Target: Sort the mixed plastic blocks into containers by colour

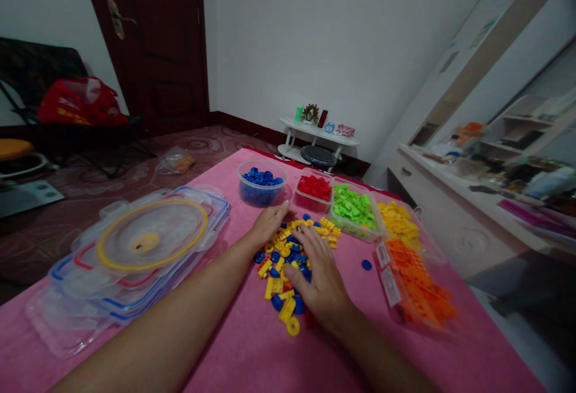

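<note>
1. The right hand (pixel 318 279) rests palm-down over the pile (pixel 284 248), fingers loosely spread; no piece shows in its grasp, though what lies under the palm is hidden.
2. The left hand (pixel 271 224) stands on edge at the pile's far left side, fingers straight and unclenched, nothing seen in it.
3. The pile, mostly yellow and blue pieces, lies on the pink cloth (pixel 243 345) between and below the hands. A broad sweep could scatter its edges; the yellow ring (pixel 293 326) at the near end looks the likeliest to stray, being round.
4. The left fingertips reach near the blue tub (pixel 252 195); a careless push forward could nudge it.
5. The blue disc (pixel 366 265) lies alone, right of the right hand, and might be flicked away by a sideways swing.
6. Beyond, the red box (pixel 310 203) and green box (pixel 353 231) are well filled; a knock could spill and mix colours.
7. Left of the left forearm, the lids (pixel 157 273) are stacked unevenly; an elbow could slide them.
</note>
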`<state>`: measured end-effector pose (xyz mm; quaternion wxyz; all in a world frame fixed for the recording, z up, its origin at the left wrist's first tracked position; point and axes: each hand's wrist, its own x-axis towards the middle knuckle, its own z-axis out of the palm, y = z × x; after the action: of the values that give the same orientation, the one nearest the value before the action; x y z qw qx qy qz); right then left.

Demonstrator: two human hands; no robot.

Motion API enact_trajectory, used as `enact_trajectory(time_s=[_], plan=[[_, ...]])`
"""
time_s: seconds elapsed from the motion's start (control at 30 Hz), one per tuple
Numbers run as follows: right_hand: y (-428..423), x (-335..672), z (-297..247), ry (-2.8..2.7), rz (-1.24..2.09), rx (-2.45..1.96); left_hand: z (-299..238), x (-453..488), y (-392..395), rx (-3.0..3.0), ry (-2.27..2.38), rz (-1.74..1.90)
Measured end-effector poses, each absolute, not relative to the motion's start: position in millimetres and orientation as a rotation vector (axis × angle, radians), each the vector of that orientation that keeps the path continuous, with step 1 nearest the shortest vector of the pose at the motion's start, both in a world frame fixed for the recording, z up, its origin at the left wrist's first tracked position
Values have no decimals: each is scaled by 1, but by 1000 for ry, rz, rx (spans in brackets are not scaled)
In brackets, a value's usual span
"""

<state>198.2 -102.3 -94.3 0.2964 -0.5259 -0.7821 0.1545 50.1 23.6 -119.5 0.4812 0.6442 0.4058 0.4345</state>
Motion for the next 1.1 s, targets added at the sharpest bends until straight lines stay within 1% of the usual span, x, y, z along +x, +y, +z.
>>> enact_trajectory(time_s=[0.1, 0.17, 0.27, 0.43, 0.53, 0.67, 0.83, 0.93, 1.1], plan=[[-119, 182, -92, -2385, 281, -1286, -115, 50, 21, 1507, 958, 1087], [-123, 177, -92, -2451, 236, -1270, -114, 50, 20, 1476, 934, 1107], [-114, 183, -86, -2404, 172, -1361, -115, 51, 20, 1440, 913, 1123], [-80, 216, -64, -2191, 215, -1459, -120, 51, 23, 1489, 926, 1110], [-55, 238, -61, -2043, 100, -1532, -121, 51, 24, 1519, 941, 1101], [-32, 254, -70, -2076, -65, -1690, -120, 51, 24, 1533, 972, 1082], [-29, 249, -76, -2173, -189, -1849, -118, 50, 22, 1601, 969, 1061], [-30, 245, -79, -2214, -142, -1924, -117, 50, 21, 1633, 981, 1045], [-34, 249, -74, -2135, 57, -2069, -116, 50, 22, 1676, 1021, 1027]])
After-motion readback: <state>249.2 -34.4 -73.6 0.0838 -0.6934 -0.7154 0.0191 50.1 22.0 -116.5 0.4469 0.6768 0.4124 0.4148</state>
